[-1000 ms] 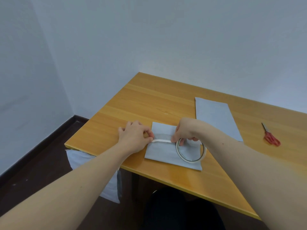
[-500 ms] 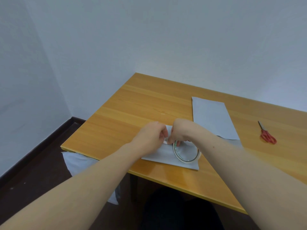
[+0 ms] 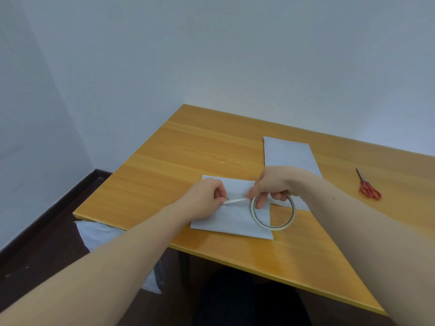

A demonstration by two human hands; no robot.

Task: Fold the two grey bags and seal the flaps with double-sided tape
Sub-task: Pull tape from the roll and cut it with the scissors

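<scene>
- Head view: a wooden table [image 3: 188, 147] fills the centre and right of the frame, with plain pale walls behind it in the upper half.
- A folded grey bag [image 3: 226, 222] lies flat near the table's front edge, at centre frame; the second grey bag [image 3: 288, 156] lies flat and unfolded just beyond it, toward the right, its near end hidden behind the right forearm.
- The left hand [image 3: 207, 198] is curled closed, thumb and forefinger pinching the free end of a white tape strip [image 3: 235, 201] above the folded bag.
- The right hand [image 3: 270, 184] holds the tape roll [image 3: 273, 211] upright, with fingers hooked through its ring and the thumb pressed where the strip leaves the roll.
- The strip runs short and taut between the two hands.
- Red-handled scissors [image 3: 368, 188] lie at the right of the frame, well apart from the bags.
- No writing or brand can be read on the roll, bags or scissors.
- A pale bag or cloth [image 3: 98, 236] shows below the table's left corner, on the dark floor.
</scene>
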